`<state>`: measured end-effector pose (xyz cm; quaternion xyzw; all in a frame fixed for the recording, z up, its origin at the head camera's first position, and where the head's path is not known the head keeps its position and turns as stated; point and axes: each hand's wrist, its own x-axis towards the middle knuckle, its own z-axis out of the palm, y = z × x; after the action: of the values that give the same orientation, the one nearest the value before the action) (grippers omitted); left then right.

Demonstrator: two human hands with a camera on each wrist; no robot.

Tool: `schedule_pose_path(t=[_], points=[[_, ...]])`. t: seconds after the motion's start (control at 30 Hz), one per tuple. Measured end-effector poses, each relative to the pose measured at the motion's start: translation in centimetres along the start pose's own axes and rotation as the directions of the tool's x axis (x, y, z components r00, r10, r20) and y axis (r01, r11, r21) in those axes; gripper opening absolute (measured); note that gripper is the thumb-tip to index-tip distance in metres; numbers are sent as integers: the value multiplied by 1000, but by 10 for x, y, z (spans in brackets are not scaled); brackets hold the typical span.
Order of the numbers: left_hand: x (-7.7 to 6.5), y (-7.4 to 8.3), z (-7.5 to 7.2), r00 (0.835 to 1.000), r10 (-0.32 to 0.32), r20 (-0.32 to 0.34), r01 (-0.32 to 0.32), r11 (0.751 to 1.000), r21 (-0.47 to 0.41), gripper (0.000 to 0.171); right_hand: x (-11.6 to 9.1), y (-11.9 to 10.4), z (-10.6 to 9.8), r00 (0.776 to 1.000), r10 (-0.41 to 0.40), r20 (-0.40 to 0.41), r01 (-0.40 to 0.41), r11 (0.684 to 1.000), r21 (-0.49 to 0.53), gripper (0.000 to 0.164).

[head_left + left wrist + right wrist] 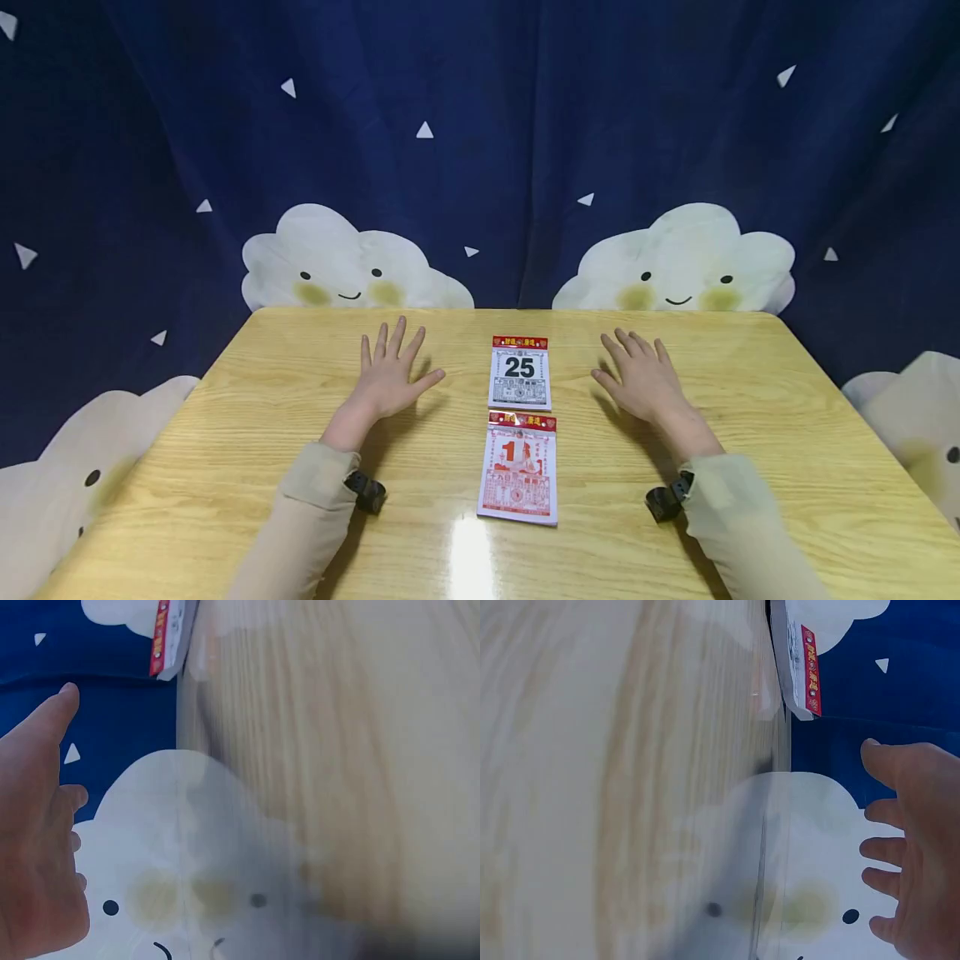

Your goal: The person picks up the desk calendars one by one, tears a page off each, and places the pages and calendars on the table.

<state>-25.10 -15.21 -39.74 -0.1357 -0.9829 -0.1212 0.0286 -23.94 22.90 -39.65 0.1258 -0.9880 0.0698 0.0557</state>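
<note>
Two tear-off calendar pads lie in line at the middle of the table. The farther calendar [520, 379] has a red header and a black 25 on its top page. Nearer to me, the other calendar [517, 479] is printed in red; glare hides part of its number. My left hand [390, 383] is spread out left of the pads, touching neither. To their right, my right hand [637, 379] is held with fingers apart and nothing in it. Each wrist view shows one pad's edge, the left calendar edge [171, 637] and the right calendar edge [799, 664], away from the fingers.
The wooden table [225, 417] ends at a dark blue curtain [517, 150] printed with white clouds and triangles. A small black camera [365, 492] is strapped to the left wrist, another camera [669, 497] to the right. Bright glare falls on the table's near middle.
</note>
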Motion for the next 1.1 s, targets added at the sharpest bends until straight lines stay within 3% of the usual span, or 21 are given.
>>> schedule_pose_path(t=[0.5, 0.77, 0.93, 1.1], points=[[7, 18, 4, 1000, 12, 25, -10, 996, -92, 78, 11, -19, 0, 1000, -4, -4, 4, 999, 39, 53], [12, 29, 6, 999, 32, 42, -26, 991, -132, 74, 18, -36, 6, 1000, -17, -5, 18, 991, 130, 49], [14, 36, 6, 998, 51, 24, -45, 978, -205, 71, 22, -46, 9, 1000, 13, 11, -16, 969, 246, 46], [17, 45, 11, 999, 7, 34, 4, 954, -301, 66, 26, -53, 13, 999, 29, 39, -39, 947, 318, 45]])
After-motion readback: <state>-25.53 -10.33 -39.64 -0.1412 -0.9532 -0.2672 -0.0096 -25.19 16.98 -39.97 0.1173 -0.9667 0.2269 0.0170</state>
